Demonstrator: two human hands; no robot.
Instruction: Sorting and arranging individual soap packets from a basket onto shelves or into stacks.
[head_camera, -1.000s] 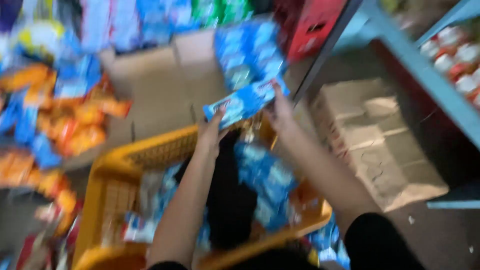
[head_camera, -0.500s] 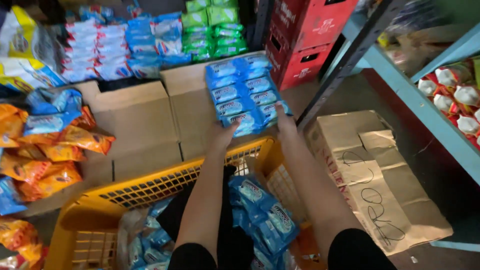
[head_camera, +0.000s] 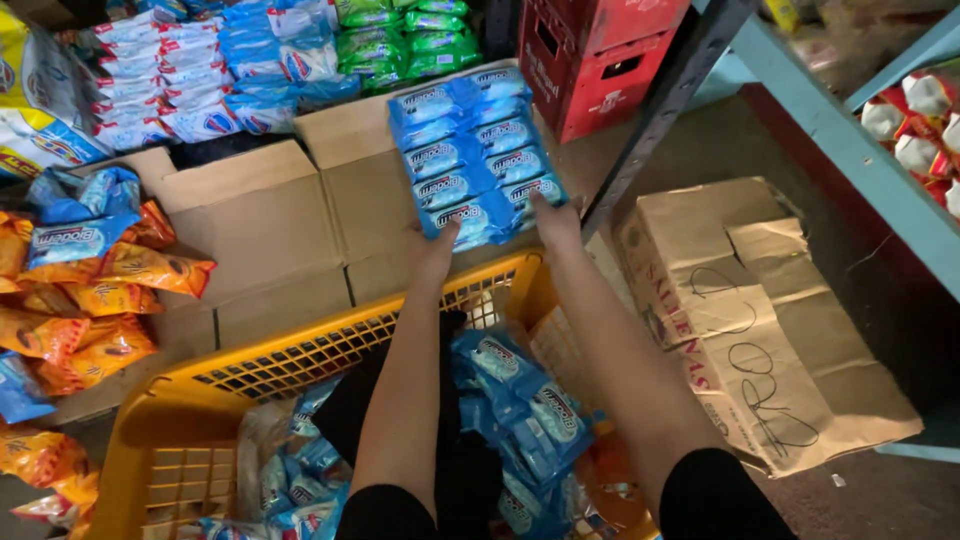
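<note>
My left hand (head_camera: 432, 252) and my right hand (head_camera: 553, 222) together grip the near end of a blue snack packet (head_camera: 487, 208). It lies at the front of a double row of blue packets (head_camera: 470, 135) stacked on top of closed cardboard boxes (head_camera: 340, 210). Both arms reach out over a yellow plastic basket (head_camera: 300, 350). The basket holds more blue packets (head_camera: 525, 405) and a dark item under my arms.
Orange and blue snack bags (head_camera: 75, 290) pile up at the left. White, blue and green packs (head_camera: 250, 55) line the back. Red crates (head_camera: 600, 55) stand behind a dark shelf post. A worn cardboard box (head_camera: 760, 320) lies on the floor at right, under a blue shelf (head_camera: 870, 160).
My hands carried the blue packet forward from above the basket and now hold it at the front of the rows on the boxes. The view has steadied and sharpened.
</note>
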